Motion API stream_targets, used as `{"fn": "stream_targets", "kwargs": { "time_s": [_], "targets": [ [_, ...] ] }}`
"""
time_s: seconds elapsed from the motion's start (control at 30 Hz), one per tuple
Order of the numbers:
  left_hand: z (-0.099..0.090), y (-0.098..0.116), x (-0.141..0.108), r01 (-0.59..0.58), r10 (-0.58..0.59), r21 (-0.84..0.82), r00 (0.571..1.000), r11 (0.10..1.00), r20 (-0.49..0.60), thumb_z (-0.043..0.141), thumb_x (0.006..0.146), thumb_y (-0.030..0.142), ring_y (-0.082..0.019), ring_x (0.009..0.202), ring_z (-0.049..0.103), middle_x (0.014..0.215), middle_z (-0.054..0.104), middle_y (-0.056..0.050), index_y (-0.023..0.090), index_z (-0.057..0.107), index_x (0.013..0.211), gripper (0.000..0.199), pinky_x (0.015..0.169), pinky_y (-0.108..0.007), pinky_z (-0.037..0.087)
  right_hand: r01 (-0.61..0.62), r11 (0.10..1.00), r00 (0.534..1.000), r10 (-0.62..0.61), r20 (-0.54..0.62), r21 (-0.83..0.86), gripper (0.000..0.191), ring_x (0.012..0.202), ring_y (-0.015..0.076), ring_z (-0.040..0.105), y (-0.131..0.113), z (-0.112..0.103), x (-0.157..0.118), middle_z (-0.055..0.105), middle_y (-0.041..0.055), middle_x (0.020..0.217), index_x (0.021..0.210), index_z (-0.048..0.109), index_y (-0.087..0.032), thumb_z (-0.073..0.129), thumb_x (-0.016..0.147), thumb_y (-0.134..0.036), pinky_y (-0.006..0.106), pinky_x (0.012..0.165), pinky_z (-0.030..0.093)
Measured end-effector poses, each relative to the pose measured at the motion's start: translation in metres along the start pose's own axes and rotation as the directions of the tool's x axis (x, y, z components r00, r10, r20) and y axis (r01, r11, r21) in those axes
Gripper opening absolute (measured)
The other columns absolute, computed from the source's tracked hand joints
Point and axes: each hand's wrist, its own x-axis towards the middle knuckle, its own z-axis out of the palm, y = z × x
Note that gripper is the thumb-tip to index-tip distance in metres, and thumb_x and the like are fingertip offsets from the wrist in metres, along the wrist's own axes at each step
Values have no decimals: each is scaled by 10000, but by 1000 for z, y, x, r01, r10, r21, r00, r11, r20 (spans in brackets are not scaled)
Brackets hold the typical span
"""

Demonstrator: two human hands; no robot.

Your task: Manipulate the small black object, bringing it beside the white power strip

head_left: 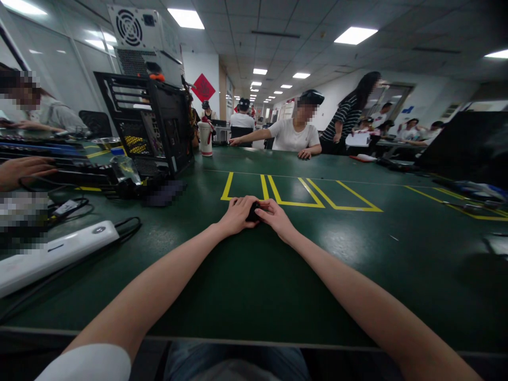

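Observation:
A small black object sits between my two hands, just above the green table top and near the yellow tape outlines. My left hand is wrapped round its left side, fingers curled over it. From the right, my right hand holds the object's other side with thumb and fingers pressed together. Much of the object is hidden by the fingers, and what it is cannot be made out.
A white power strip with cables lies at the left, behind it an open black computer case and a white cup. Another person's hand is at far left. Across the table sits a person. A dark monitor stands right.

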Motion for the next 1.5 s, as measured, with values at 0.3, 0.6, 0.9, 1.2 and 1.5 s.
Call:
{"fn": "stream_targets", "kwargs": {
  "time_s": [0.3, 0.6, 0.9, 1.2, 1.5],
  "targets": [
    [2, -1, 0, -6, 6, 8, 1000, 1000, 1, 604, 657, 270, -244, 1053, 443, 1120, 476, -65, 213, 315, 1126, 553, 909, -402, 261, 40, 997, 997, -44, 65, 67, 335, 975, 146, 526, -3, 2, -3, 541, 25, 1029, 934, 508, -203, 652, 632, -234, 329, 907, 390],
    [2, -2, 0, -8, 8, 5, 1000, 1000, -6, 604, 668, 296, -244, 1051, 446, 1130, 474, -63, 210, 320, 1128, 547, 897, -394, 271, -5, 1000, 1000, 5, 4, -1, 309, 935, 146, 533, -4, 2, -3, 539, 33, 1037, 971, 501, -214, 591, 696, -323, 339, 833, 436],
    [2, -3, 0, 1, -1, 0, 1000, 1000, 5, 610, 651, 269, -244, 1048, 450, 1119, 477, -63, 209, 321, 1124, 558, 903, -397, 265, 59, 998, 996, -61, 62, 37, 319, 992, 145, 521, -1, 2, -5, 523, 22, 1037, 943, 490, -209, 632, 657, -221, 334, 918, 392],
    [4, -3, 0, 5, -5, 3, 1000, 1000, -9, 607, 657, 288, -248, 1052, 446, 1119, 481, -66, 210, 323, 1122, 550, 898, -402, 267, -31, 999, 999, 30, -20, -12, 291, 959, 155, 520, -3, 2, -3, 528, 36, 1010, 942, 487, -210, 600, 686, -291, 362, 863, 420],
    [0, -1, 0, 3, -3, -10, 1000, 1000, 11, 602, 653, 261, -245, 1061, 442, 1113, 473, -62, 213, 320, 1126, 553, 916, -407, 261, 26, 996, 996, -33, 86, 80, 340, 1005, 146, 517, -5, 1, -6, 511, 24, 1059, 958, 484, -208, 634, 653, -216, 335, 932, 380]
  ]
}}
